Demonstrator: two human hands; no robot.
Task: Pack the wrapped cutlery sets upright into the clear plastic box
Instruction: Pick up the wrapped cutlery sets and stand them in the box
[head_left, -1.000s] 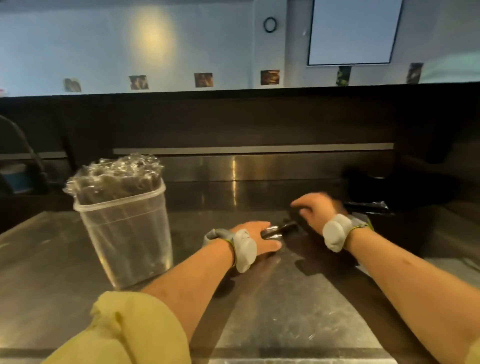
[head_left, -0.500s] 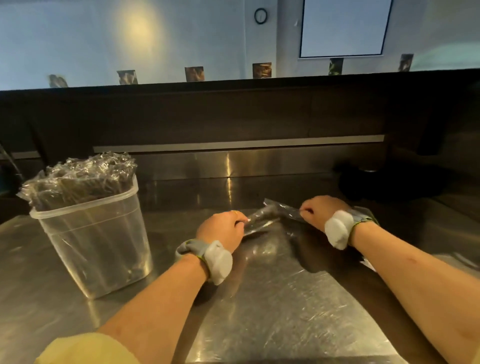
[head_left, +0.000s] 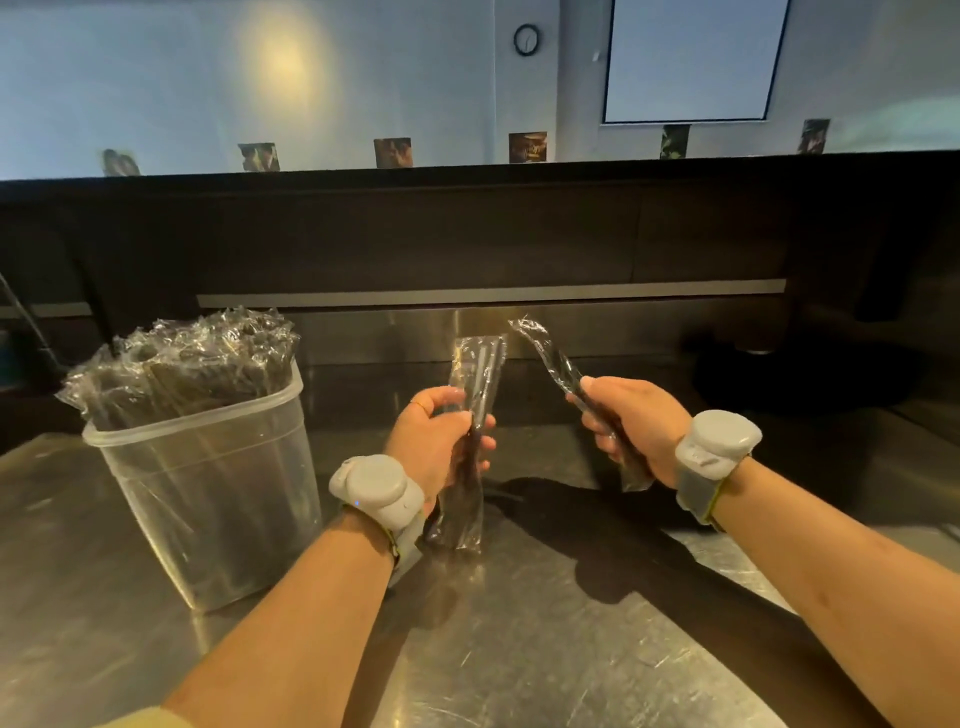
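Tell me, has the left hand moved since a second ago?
Yes. The left hand has risen off the steel counter, gripping a wrapped cutlery set upright.

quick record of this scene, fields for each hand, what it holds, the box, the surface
left hand: grips a wrapped cutlery set, held roughly upright
right hand: grips a second wrapped set, tilted, its top leaning toward the left hand
box: clear plastic box at the left, crowded with upright wrapped sets that stick out above its rim
surface: steel counter
task state: both held sets not yet in the box
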